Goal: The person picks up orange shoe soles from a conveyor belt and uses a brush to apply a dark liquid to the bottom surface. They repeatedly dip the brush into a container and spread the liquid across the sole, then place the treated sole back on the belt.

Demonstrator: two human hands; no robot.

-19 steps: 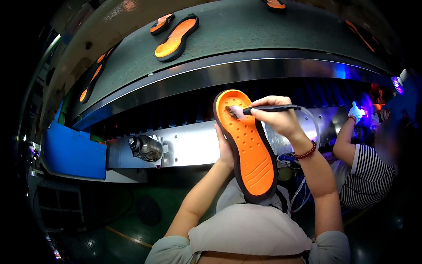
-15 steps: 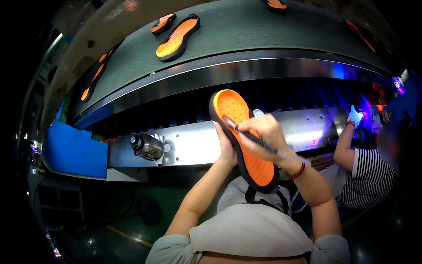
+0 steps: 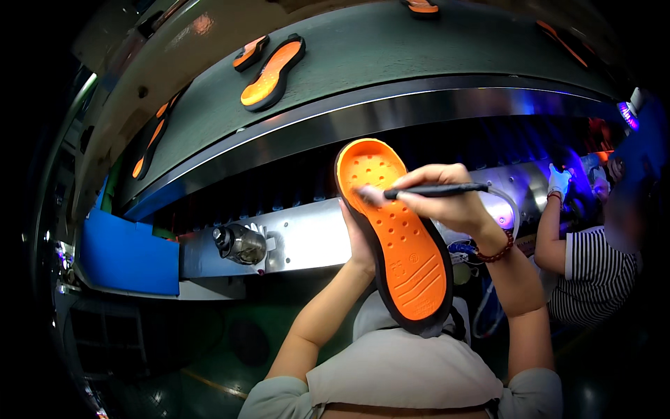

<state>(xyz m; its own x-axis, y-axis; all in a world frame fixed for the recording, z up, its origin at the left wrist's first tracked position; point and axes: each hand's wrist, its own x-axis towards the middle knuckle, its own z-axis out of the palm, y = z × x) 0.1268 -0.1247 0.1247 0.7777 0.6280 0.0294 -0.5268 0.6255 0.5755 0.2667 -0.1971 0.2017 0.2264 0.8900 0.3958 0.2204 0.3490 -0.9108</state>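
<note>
An orange shoe sole (image 3: 415, 276) with a black rim is held in front of me, tilted, its dotted and ridged face toward me. My left hand (image 3: 359, 241) grips it by the left edge; the fingers behind it are hidden. Between the fingers and thumb of my right hand (image 3: 450, 209) is a brush (image 3: 440, 190) with a black handle. Its pale bristles, blurred, are over the sole's upper left part, and whether they touch I cannot tell. A thin clear hose (image 3: 516, 209) runs from the handle's back end.
Beyond a metal rail, several similar soles (image 3: 276, 73) lie on a green conveyor belt (image 3: 391, 49). On the metal ledge (image 3: 314, 241) stands a dark bottle (image 3: 241, 244), beside a blue panel (image 3: 129, 248). At right, a co-worker in a striped shirt (image 3: 593, 276) has a gloved hand (image 3: 560, 180) under violet light.
The brush handle has swung from slanting down to the right to nearly level. The sole's lower end sits slightly lower and closer, and my right hand has shifted right.
</note>
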